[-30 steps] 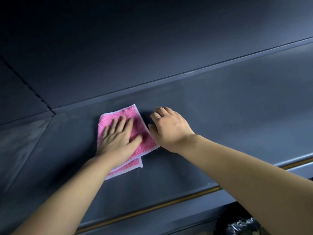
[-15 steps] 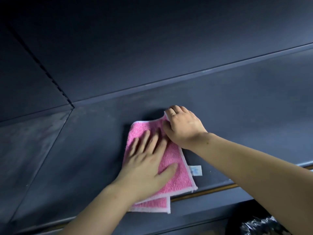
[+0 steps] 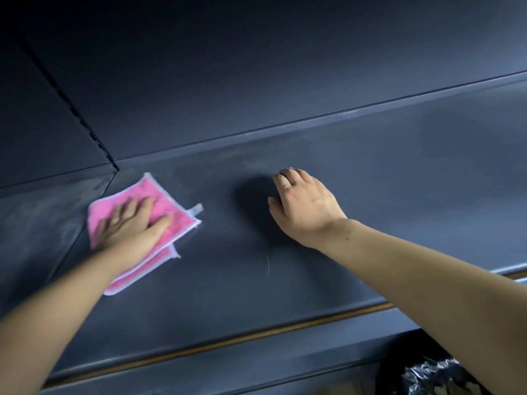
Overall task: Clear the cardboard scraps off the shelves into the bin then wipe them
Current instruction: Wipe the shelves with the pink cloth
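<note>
A folded pink cloth (image 3: 174,215) with a white hem lies on the dark grey shelf (image 3: 370,181), at its left end near the seam with the neighbouring panel. My left hand (image 3: 131,226) presses flat on the cloth with straight fingers; the hand is blurred. My right hand (image 3: 302,203) rests on the bare shelf to the right of the cloth, apart from it, with its fingers bent down onto the surface and holding nothing. No cardboard scraps show on this shelf.
The shelf's front lip (image 3: 256,340) with a brass-coloured strip runs across below my arms. A crumpled black bin bag (image 3: 436,377) shows under the shelf at bottom right. A dark back panel (image 3: 256,67) rises behind the shelf.
My left hand has slid the cloth to the left and back along the shelf. My right hand has come off the cloth's edge and now rests on the bare shelf.
</note>
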Demonstrator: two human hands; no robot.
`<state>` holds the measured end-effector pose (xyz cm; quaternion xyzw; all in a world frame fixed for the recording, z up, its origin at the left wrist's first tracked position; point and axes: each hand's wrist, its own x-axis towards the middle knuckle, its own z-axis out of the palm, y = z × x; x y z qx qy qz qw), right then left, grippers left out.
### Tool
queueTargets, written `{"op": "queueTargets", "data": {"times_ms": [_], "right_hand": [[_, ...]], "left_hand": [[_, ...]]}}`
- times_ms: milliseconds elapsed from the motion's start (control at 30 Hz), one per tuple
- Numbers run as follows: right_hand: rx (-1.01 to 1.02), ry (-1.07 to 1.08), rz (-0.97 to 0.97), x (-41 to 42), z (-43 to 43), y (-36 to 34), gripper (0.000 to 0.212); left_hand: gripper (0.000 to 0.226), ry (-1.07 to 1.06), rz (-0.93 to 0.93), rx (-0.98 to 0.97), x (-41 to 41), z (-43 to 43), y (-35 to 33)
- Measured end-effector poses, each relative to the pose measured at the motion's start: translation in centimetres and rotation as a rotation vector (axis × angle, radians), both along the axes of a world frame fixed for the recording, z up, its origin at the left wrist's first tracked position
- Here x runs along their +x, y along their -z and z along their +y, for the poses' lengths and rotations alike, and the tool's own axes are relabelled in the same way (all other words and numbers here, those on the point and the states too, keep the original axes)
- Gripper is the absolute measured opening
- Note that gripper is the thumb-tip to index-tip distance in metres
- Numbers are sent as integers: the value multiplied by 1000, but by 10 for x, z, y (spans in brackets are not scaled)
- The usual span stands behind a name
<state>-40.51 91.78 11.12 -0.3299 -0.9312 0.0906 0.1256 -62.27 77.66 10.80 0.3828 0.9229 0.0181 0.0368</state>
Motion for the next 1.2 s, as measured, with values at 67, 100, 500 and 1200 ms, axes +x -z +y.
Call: {"op": "queueTargets", "data": {"times_ms": [67,100,500,1200], "right_hand": [[-5,2,1,-1,0,0,40],[-7,3,-2,-1,0,0,40],[-26,-50,-37,13,-8,-3,40],[-56,-501,-46,-5,-104,-6,41]], "left_hand": [[64,-101,8,-14,-13,-19,2],[61,-133,4,-13,-16,-26,3],[58,-238,16,22,28,-71,2],[66,-538,-69,126,128,-84,8]]}}
